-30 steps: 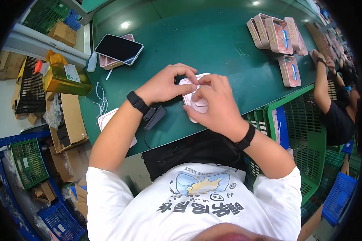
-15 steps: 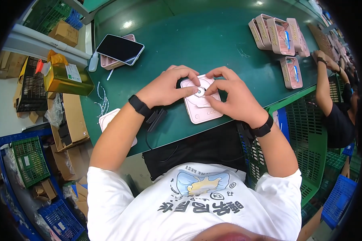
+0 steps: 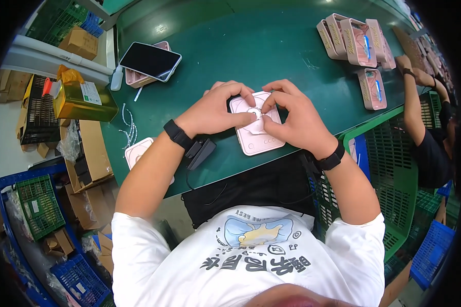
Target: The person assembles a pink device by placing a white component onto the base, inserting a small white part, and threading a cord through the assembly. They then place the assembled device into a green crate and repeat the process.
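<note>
A pale pink, rounded-corner panel (image 3: 261, 146) lies on the bench in front of me, with a circular recess and small round buttons. In the recess sits a small round white hub (image 3: 255, 111). My left hand (image 3: 224, 106) curls over the panel's left side, thumb and forefinger closed around the hub. From the right, my right hand (image 3: 294, 116) brings a bent forefinger and thumb together at the hub's right edge. Whatever tiny piece is between those fingertips is too small to make out. A second pink panel (image 3: 137, 150) is partly hidden under my left forearm.
A phone (image 3: 151, 61) rests on a pink casing at the far left, beside a small white bottle (image 3: 117, 79). Clear strips (image 3: 130, 128) lie nearer. Several pink casings (image 3: 356, 43) stand far right. A green crate (image 3: 384, 179) adjoins the right bench edge; a co-worker's arm (image 3: 414, 110) is beyond.
My right fingers have shifted slightly at the hub's edge, and my left thumb sits a bit further over it. The panel has barely moved.
</note>
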Demonstrator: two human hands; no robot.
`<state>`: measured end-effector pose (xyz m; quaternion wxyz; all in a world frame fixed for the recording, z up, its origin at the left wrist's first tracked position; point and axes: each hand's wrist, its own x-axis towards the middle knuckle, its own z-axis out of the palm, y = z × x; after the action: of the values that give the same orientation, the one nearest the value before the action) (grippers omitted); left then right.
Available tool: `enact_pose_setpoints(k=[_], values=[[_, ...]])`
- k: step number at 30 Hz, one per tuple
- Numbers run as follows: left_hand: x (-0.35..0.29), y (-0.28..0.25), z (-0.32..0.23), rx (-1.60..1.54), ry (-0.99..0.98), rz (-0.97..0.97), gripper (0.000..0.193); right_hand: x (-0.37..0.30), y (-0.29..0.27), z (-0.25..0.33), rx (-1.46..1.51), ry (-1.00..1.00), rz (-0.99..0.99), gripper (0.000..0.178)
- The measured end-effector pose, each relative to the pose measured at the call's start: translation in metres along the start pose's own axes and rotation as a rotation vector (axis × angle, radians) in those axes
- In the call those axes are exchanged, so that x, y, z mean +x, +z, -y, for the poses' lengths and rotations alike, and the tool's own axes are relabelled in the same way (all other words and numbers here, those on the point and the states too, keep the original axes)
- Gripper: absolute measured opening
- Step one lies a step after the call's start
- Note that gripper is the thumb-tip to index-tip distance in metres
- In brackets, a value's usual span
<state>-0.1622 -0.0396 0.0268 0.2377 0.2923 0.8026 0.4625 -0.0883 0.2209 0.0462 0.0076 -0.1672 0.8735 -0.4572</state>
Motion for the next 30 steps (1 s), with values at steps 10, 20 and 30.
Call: enact_pose_setpoints(k=[10, 20, 30], values=[[0.003, 0.012, 0.002, 0.030, -0.037, -0.051, 0.042, 0.005, -0.001, -0.014, 0.081, 0.031, 0.055, 0.017], [0.005, 0.013, 0.001, -0.016, 0.054, -0.118, 0.034, 0.002, -0.003, -0.014, 0.080, 0.070, 0.043, 0.016], [-0.009, 0.003, -0.021, 0.290, 0.363, -0.165, 0.013, -0.001, -0.002, 0.000, 0.089, 0.198, 0.137, 0.025]])
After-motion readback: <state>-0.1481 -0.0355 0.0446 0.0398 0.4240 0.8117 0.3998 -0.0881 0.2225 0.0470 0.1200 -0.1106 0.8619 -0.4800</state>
